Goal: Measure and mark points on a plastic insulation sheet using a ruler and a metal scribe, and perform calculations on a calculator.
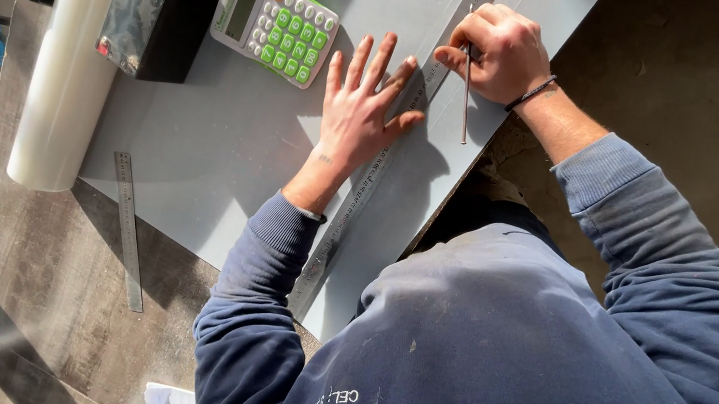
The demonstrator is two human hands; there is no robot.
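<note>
Near the upper middle of the frame, the left hand [360, 111] lies spread flat, pressing a long metal ruler [382, 164] onto the grey sheet [230, 140]. Just right of it, the right hand [498, 53] pinches a thin metal scriber [467, 96] against the ruler's edge. A green-keyed calculator [276, 22] sits upper left; 1 short steel ruler [128, 230] lies lower left.

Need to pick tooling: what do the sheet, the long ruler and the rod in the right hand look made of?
Sheet: probably plastic or painted panel; flat matte grey, no grain, thin edge.
Long ruler: likely steel or aluminium; silvery, thin, fine graduations.
Rod in the right hand: probably metal; slim, straight, dark grey sheen.
The left hand presses flat beside the ruler.
</note>
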